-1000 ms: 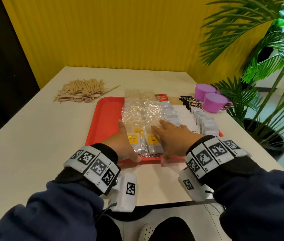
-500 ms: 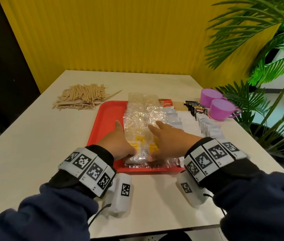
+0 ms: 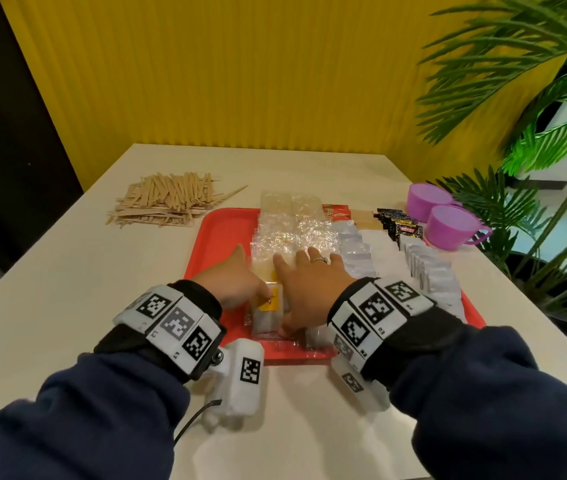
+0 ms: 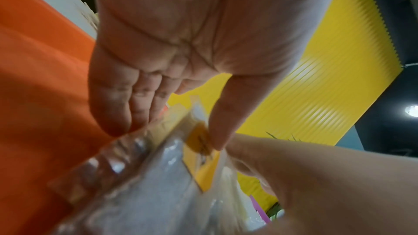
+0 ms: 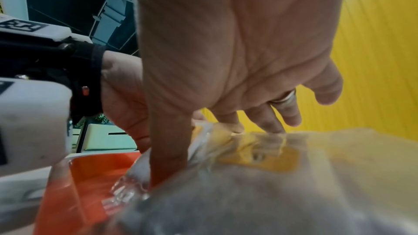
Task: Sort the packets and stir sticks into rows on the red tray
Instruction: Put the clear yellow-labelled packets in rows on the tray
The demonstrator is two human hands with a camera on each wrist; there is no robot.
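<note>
The red tray [image 3: 221, 237] holds two columns of clear packets [image 3: 292, 233], with rows of white packets [image 3: 356, 252] to their right. At the tray's near end lie the yellow-labelled packets [image 3: 270, 304]. My left hand [image 3: 237, 278] presses against their left side, its thumb on a yellow label [image 4: 201, 156] and its fingers [image 4: 126, 106] along the packet edge. My right hand [image 3: 310, 289] lies spread flat over the packets, thumb [image 5: 167, 149] pushed down at their near left edge. The stir sticks [image 3: 167, 202] sit in a loose pile left of the tray.
Two purple cups [image 3: 445, 216] stand at the right, with black packets [image 3: 398, 223] and another row of white packets [image 3: 427, 275] beside them. A red packet [image 3: 335, 211] lies at the tray's far edge. A potted palm [image 3: 535, 168] borders the table's right side; a yellow wall stands behind.
Both hands have slid toward me along the clear-packet columns, drawing the yellow-labelled packets to the tray's near edge. The hands now sit closer together.
</note>
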